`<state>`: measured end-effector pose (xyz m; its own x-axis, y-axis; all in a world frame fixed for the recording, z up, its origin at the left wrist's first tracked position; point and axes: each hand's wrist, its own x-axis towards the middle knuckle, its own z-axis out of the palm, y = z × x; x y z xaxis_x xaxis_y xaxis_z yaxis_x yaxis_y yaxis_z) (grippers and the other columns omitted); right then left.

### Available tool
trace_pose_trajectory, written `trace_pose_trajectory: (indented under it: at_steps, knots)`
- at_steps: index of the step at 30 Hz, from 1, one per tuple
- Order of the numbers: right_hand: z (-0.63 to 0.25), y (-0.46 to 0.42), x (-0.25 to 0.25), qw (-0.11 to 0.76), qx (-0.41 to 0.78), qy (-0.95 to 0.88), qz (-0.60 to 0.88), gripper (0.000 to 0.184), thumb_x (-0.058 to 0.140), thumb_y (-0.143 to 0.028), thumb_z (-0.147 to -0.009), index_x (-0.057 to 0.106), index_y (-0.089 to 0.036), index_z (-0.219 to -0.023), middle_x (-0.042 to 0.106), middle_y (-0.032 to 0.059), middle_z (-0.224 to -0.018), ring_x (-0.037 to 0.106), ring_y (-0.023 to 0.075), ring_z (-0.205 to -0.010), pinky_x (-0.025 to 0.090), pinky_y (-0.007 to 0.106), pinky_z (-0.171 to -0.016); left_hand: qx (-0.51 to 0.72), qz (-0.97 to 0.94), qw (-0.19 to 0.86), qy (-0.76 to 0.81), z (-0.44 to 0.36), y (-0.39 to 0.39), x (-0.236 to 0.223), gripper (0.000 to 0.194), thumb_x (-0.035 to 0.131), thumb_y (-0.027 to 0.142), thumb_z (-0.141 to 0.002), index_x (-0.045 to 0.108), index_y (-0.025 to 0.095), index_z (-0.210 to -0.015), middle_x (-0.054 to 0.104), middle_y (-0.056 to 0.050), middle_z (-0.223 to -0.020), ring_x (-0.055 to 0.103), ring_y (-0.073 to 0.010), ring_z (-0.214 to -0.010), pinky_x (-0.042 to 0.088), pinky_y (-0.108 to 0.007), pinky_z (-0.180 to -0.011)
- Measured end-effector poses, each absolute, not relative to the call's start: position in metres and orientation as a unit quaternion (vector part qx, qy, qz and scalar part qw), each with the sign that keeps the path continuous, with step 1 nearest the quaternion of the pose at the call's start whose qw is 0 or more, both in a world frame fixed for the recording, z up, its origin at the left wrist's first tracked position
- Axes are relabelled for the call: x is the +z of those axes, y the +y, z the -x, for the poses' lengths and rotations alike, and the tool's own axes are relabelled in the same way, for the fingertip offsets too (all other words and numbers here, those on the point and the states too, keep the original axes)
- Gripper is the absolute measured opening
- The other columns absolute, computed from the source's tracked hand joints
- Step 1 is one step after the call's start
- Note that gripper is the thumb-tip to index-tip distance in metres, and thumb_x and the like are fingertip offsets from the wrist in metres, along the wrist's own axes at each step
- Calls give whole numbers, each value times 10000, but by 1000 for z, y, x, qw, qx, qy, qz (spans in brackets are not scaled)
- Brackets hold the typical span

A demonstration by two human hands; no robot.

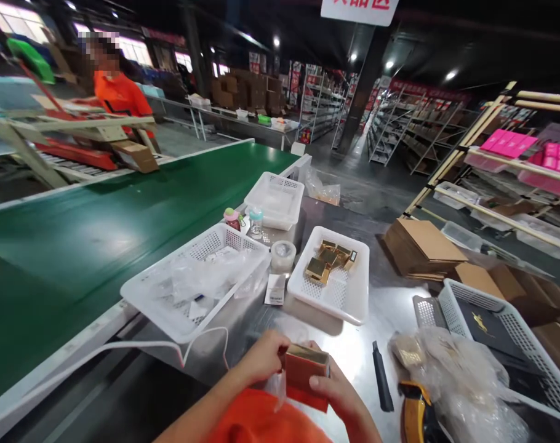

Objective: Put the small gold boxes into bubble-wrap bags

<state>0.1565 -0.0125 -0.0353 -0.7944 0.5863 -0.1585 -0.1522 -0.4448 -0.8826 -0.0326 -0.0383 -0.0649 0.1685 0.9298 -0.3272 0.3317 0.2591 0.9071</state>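
Note:
Low in the head view, a shiny golden-red box (306, 372) is gripped in my right hand (342, 386), the thumb pressed on its near face. My left hand (267, 355) is closed in a pinch at the box's upper left corner. Clear plastic film (278, 387) hangs below these fingers and appears to be pinched in them. Ahead, a white basket (360, 301) holds several small gold boxes (317, 271). A printed card (275, 289) lies left of that basket, beside a roll of clear tape (282, 255).
At left, a white basket (136, 295) of plastic bags borders the green conveyor (169, 197). Another white basket (274, 197) stands behind. To the right are a black cutter (381, 375), a yellow-black tape dispenser (413, 409), bubble wrap (464, 369) and stacked cardboard (423, 243). A person (123, 92) stands beyond the conveyor.

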Motion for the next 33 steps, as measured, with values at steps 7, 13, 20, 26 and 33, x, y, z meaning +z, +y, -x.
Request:
trace_pose_trajectory:
  at_steps: [7, 13, 20, 26, 33]
  knots:
    - [-157, -11, -35, 217, 796, -494, 274, 499, 810, -424, -645, 591, -187, -1025, 662, 5, -898, 590, 166, -798, 425, 281, -730, 418, -458, 441, 649, 39, -31, -64, 186, 417, 289, -680, 550, 184, -603, 491, 22, -528, 477, -138, -539, 344, -243, -539]
    - [-156, -18, -33, 285, 833, -366, 301, 608, 798, -464, -635, 637, -184, -1150, 704, 90, -1106, 644, 278, -1010, 472, 434, -924, 527, -415, 393, 629, 38, -32, -59, 271, 515, 446, -783, 505, 189, -699, 469, 41, -594, 445, -118, -572, 352, -231, -551]
    - [-153, -27, -32, 328, 849, -260, 323, 654, 820, -476, -590, 668, -154, -1138, 717, 141, -1109, 611, 359, -1137, 457, 524, -994, 514, -416, 507, 553, 24, -41, -48, 268, 633, 417, -709, 581, 160, -654, 564, -1, -638, 504, -124, -580, 399, -239, -558]
    - [-167, -12, -39, 372, 846, -253, 287, 631, 753, -450, -638, 647, -168, -1192, 668, 129, -1239, 606, 329, -1147, 402, 535, -1045, 627, -191, 606, 450, 42, -40, -41, 227, 678, 353, -673, 589, 170, -774, 604, 2, -680, 575, -152, -643, 469, -271, -641]
    - [-174, -13, -57, 301, 899, -188, 258, 512, 719, -388, -619, 695, -139, -1066, 726, 134, -1103, 675, 286, -982, 467, 477, -967, 570, -63, 702, 423, 70, -35, -28, 223, 529, 354, -769, 636, 159, -746, 652, -81, -672, 661, -282, -824, 523, -406, -717]
